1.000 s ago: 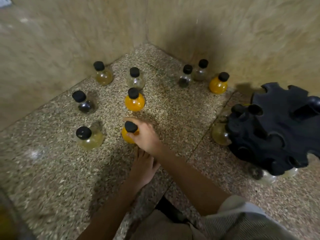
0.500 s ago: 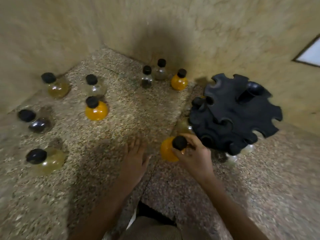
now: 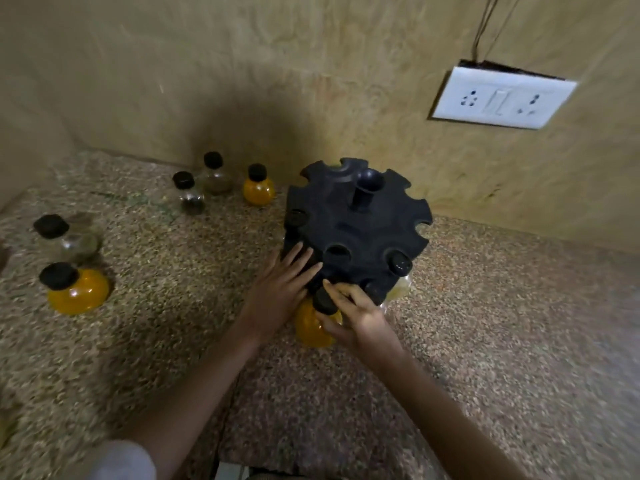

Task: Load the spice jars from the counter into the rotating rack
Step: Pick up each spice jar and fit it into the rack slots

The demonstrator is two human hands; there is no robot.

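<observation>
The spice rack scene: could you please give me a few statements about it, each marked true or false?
1. The right hand grips an orange-filled jar at the front edge of the black rack. True.
2. The left hand holds a second jar. False: it rests open against the rack's side.
3. Loose jars stand on the counter to the left of the rack. True.
4. The wall socket plate has a plug in it. False: its sockets are empty.
5. Every rack slot is filled. False: several top notches are empty.
</observation>
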